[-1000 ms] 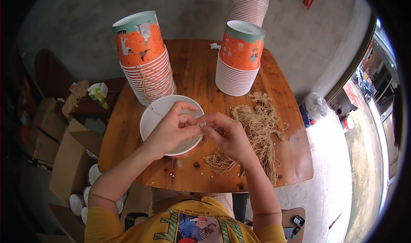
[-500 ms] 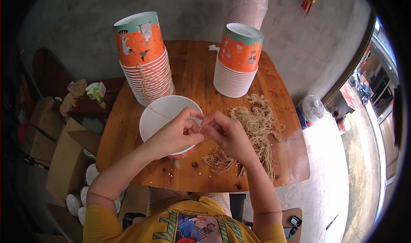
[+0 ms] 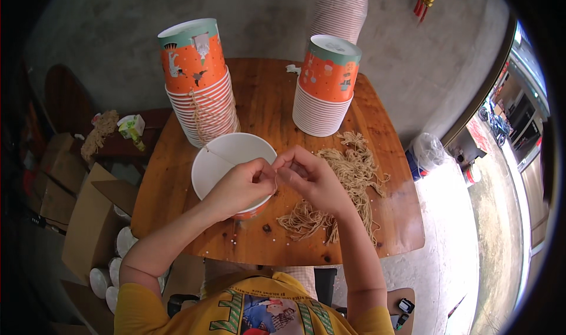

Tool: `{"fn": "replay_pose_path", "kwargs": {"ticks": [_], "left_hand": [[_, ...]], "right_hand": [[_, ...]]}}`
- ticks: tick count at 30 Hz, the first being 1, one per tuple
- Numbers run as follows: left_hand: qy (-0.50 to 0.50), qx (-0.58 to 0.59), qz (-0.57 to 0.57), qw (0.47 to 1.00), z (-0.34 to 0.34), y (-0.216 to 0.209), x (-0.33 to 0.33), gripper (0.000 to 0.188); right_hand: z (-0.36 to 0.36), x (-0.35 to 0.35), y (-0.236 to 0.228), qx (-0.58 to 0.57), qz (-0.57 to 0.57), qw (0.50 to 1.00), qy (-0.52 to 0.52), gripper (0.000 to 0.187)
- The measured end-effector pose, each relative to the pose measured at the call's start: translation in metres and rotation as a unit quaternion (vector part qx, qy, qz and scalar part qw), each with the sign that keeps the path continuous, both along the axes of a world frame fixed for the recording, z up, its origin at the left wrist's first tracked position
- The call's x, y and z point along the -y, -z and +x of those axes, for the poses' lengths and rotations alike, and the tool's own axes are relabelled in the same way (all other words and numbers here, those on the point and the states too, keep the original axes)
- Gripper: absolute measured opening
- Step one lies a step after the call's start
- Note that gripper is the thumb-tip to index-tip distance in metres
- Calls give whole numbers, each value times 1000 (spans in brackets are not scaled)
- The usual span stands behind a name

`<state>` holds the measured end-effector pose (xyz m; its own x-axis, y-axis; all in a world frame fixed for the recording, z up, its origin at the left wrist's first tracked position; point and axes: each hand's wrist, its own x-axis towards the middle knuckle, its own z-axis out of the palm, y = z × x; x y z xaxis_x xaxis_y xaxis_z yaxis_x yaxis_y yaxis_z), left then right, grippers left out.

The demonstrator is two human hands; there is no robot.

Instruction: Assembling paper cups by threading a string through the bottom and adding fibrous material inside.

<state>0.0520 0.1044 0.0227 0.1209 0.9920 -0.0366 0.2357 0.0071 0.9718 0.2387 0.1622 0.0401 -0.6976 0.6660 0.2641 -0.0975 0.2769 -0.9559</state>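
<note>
A white paper bucket (image 3: 219,156) with an orange outside stands mouth up near the table's front. One length of thin twine (image 3: 220,155) runs from its far left rim across the mouth to my left hand (image 3: 240,186). Over the bucket's right rim, that hand pinches the twine with thumb and forefinger together. Close beside it, my right hand (image 3: 313,180) pinches the end at the same spot, fingertips nearly touching the left ones. The exact grip between the fingertips is too small to make out. Right of the bucket, a loose heap of tan twine (image 3: 355,173) lies partly behind my right hand.
Behind the bucket rises a tall stack of upturned orange paper buckets (image 3: 197,69), twine hanging down its side. Another bucket stack (image 3: 327,84) stands back right, with a wrapped white stack (image 3: 339,10) beyond. An open cardboard box (image 3: 94,223) holding white round items sits left of the wooden table (image 3: 268,99).
My left fingers have curled in and dropped slightly, closing on the twine. My right hand has shifted a little up and left, its fingers still pinched.
</note>
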Motion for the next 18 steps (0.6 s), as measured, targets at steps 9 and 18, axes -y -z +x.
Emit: {"fn": "replay_pose_path", "kwargs": {"ticks": [9, 18], "left_hand": [[33, 34, -62, 997, -3, -5, 1, 15], [43, 102, -52, 993, -7, -3, -5, 14]], "right_hand": [[-9, -9, 16, 6, 53, 996, 71, 6], [3, -1, 13, -15, 53, 997, 58, 8]]}}
